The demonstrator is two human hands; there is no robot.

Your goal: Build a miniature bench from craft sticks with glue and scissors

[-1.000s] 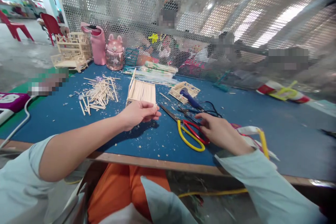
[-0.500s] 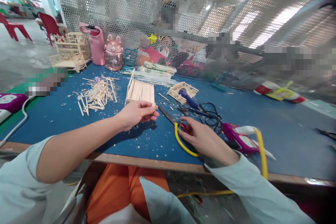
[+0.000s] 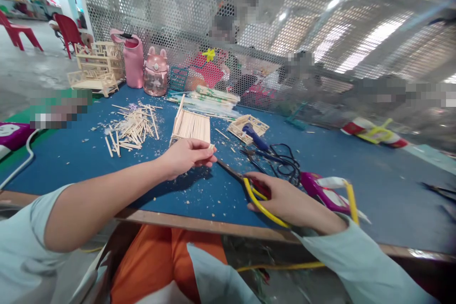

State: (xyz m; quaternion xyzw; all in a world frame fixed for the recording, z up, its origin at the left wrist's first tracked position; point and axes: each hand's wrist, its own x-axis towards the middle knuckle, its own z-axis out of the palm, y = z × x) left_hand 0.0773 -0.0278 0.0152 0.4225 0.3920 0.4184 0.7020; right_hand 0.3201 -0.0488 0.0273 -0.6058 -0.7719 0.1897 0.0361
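Scissors point(image 3: 254, 190) sit gripped in right hand point(image 3: 288, 202); left hand point(image 3: 187, 156) pinches stick panel point(image 3: 191, 127).

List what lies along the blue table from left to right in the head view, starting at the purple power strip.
Purple power strip → pile of loose wooden sticks → stick panel pinched by the left hand → yellow-handled scissors under the right hand → purple tool → red, white and yellow item.

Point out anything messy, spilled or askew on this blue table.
Wood chips and crumbs litter the blue table, thickest around the loose pile of sticks, which lie crisscrossed. A tangled black cord sprawls beside the scissors under the right hand. Nothing looks broken.
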